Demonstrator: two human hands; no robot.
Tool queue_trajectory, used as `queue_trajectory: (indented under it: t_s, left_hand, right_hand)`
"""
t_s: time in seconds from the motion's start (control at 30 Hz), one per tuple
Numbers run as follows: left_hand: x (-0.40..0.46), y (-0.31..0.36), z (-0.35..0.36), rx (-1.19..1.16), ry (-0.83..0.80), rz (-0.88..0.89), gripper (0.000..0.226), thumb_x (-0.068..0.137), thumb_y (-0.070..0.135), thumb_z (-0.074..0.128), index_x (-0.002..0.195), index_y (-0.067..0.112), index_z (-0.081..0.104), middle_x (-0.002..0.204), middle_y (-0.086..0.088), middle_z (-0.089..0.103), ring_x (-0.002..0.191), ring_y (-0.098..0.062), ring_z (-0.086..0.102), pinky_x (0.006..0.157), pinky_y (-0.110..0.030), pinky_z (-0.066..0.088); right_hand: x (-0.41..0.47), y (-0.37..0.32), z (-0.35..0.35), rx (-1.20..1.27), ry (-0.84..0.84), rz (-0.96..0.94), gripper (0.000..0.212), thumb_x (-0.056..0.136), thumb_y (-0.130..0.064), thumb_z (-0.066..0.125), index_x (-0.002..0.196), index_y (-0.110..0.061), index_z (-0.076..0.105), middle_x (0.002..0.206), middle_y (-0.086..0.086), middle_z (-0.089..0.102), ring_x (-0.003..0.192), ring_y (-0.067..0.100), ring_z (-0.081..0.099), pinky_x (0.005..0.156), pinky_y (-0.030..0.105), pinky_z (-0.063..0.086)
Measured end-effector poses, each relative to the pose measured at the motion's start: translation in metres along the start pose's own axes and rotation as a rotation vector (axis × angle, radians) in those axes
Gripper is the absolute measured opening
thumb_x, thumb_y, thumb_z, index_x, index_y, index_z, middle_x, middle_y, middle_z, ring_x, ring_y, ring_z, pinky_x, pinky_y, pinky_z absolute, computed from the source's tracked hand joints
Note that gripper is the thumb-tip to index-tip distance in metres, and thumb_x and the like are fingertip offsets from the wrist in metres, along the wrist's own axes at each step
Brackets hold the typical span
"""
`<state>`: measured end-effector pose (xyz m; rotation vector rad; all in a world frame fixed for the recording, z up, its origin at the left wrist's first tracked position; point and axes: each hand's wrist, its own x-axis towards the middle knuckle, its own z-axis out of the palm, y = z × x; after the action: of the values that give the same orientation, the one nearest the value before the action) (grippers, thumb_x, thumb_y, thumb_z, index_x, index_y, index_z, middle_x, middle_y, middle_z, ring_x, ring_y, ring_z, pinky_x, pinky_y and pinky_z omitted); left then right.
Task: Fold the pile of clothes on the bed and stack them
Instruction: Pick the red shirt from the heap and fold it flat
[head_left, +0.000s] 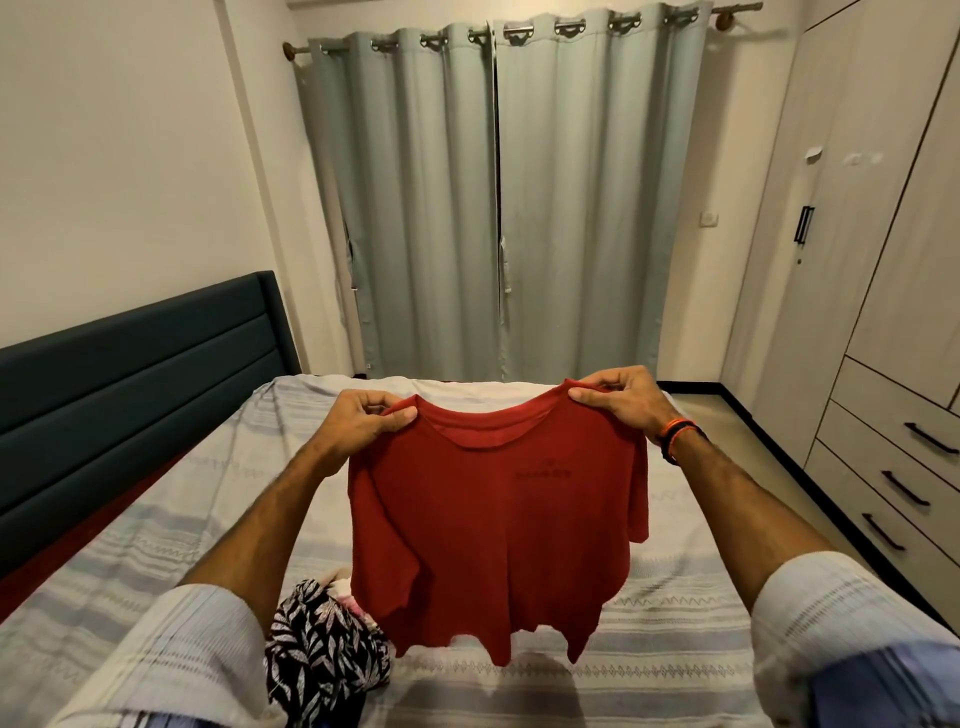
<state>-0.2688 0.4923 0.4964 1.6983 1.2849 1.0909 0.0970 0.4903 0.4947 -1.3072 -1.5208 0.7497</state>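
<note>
Both hands up, each pinching a shoulder of the red t-shirt (493, 525): my left hand (363, 421) has thumb and fingers clamped on the seam just beside the collar, my right hand (621, 397) the same on the other side. Shirt hangs free below my grip, above the bed (675, 597), hem wavy, sleeves drooping outside each pinch. Looks light, thin, fully limp, so no stiffness to lean on; it'll sag wherever I'm not holding. Not slippery, not fragile, a fingertip pinch is enough. Best holds are these shoulder seams, collar between them, so it drops flat. Next probably lay it down ahead of my hands. Rest of the pile (322, 649), leaf-print cloth on top, sits below my left forearm, near the shirt's hem.
</note>
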Motion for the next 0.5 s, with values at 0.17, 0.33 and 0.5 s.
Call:
queue_trajectory:
  t_s: [0.17,0.33,0.5]
  left_hand:
    - [0.004,-0.001,0.005,0.057,0.091,-0.092,0.019,0.086,0.023,0.074,0.082,0.005,0.076,0.083,-0.01,0.074,0.081,-0.023,0.068,0.074,-0.034,0.056]
    - [0.006,0.012,0.037,0.23,0.312,-0.144,0.037,0.083,0.027,0.07,0.051,0.013,0.057,0.052,-0.002,0.053,0.053,-0.016,0.048,0.055,-0.025,0.036]
    - [0.005,0.027,0.077,0.218,0.342,-0.198,0.037,0.078,0.024,0.068,0.047,0.012,0.054,0.052,-0.002,0.054,0.056,-0.02,0.052,0.055,-0.027,0.037]
  right_hand:
    - [0.006,0.005,0.009,-0.08,0.123,0.034,0.017,0.073,-0.033,0.086,0.083,-0.02,0.081,0.076,0.0,0.076,0.078,0.019,0.071,0.078,0.036,0.06]
    - [0.002,-0.014,0.045,-0.255,0.236,0.034,0.017,0.075,-0.034,0.082,0.083,-0.019,0.08,0.07,-0.006,0.07,0.07,0.008,0.062,0.069,0.018,0.045]
    - [-0.007,-0.035,0.089,-0.272,0.201,0.035,0.015,0.071,-0.033,0.079,0.062,-0.024,0.072,0.058,-0.01,0.065,0.076,0.014,0.067,0.079,0.024,0.053]
